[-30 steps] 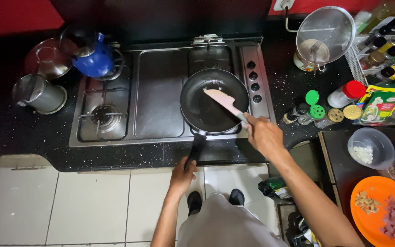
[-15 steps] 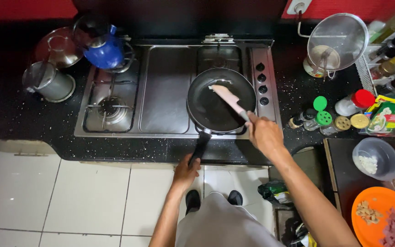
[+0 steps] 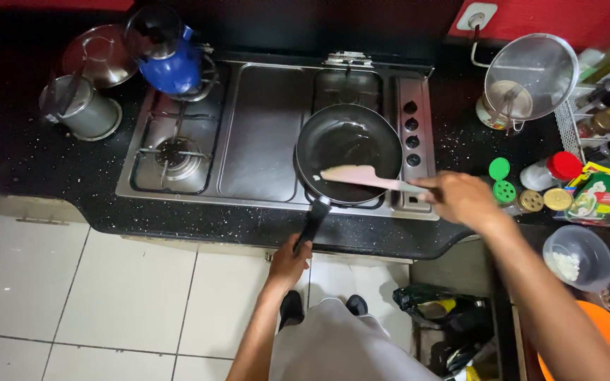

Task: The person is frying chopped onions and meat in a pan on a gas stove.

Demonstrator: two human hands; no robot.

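I have my right hand (image 3: pixel 462 200) closed around the handle end of a pale spatula (image 3: pixel 361 176), and the spatula's long axis runs nearly level from that hand out to its left, so the flat blade lies over the near half of the black frying pan (image 3: pixel 347 148). The blade looks to rest on or just above the pan floor; I cannot tell whether it touches. My left hand (image 3: pixel 289 264) is wrapped around the end of the pan handle (image 3: pixel 313 224), which slants from the pan's near rim down toward me and past the front edge of the stove (image 3: pixel 262 134). So the pan sits just beyond my left hand and to the left of my right hand, and the right hand is the nearer one to the pan's bowl.

Just beyond my right hand is the row of black burner knobs (image 3: pixel 412 134) on the stove's right strip, close to the spatula shaft. To the right of that hand, on the dark table (image 3: pixel 30 162), stand spice jars with green lids (image 3: pixel 503 180), a red-capped jar (image 3: pixel 563 166) and a colourful packet (image 3: pixel 600 194); a mesh strainer (image 3: pixel 531 70) hangs farther back. Nearer me on that side are a clear bowl (image 3: pixel 577 257) and an orange plate (image 3: pixel 605 339). Well to the left of my left hand sit a blue kettle (image 3: pixel 171 63) on the far burner and a steel pot (image 3: pixel 82 109).
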